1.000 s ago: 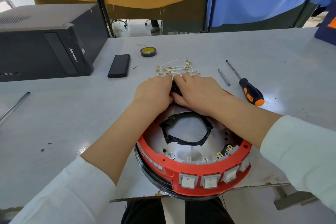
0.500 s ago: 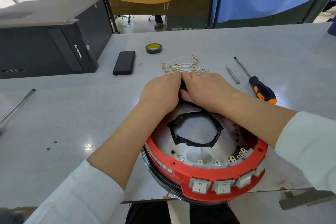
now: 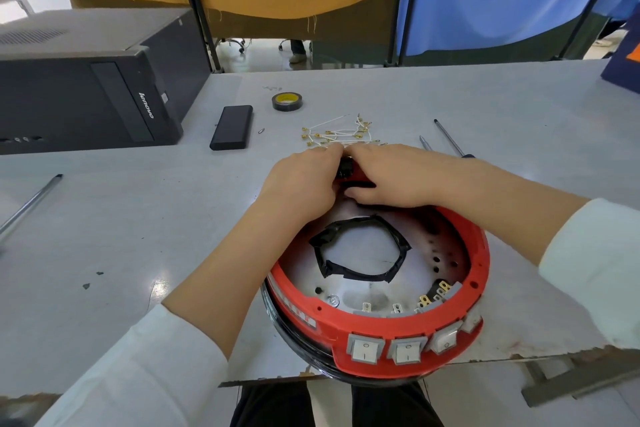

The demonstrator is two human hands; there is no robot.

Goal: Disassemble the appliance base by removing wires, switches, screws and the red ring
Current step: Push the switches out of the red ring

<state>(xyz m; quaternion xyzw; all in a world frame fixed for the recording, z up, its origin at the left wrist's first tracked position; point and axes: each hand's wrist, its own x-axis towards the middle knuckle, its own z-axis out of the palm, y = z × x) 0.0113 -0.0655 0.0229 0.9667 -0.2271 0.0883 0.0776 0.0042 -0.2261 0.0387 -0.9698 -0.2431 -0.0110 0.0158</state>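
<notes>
The round appliance base lies upside down at the table's near edge, its red ring (image 3: 479,253) seated around a silvery plate with a black taped loop (image 3: 360,250). Several grey rocker switches (image 3: 405,348) sit in the ring's front wall. At the ring's far side my left hand (image 3: 298,184) and my right hand (image 3: 398,177) meet, fingers curled around a small black part (image 3: 346,168) mounted in the rim. Most of that part is hidden by my fingers. Loose white wires (image 3: 339,135) with brass terminals lie just beyond my hands.
A screwdriver shaft (image 3: 448,137) and a metal bit (image 3: 425,143) lie right of the wires. A black tape roll (image 3: 287,101), a black slab (image 3: 232,126) and a computer tower (image 3: 86,90) stand farther left. A metal rod (image 3: 29,203) lies at the left edge.
Both hands keep their grip at the ring's far side; the right hand has shifted slightly, showing more of the black part. The camera has moved a little.
</notes>
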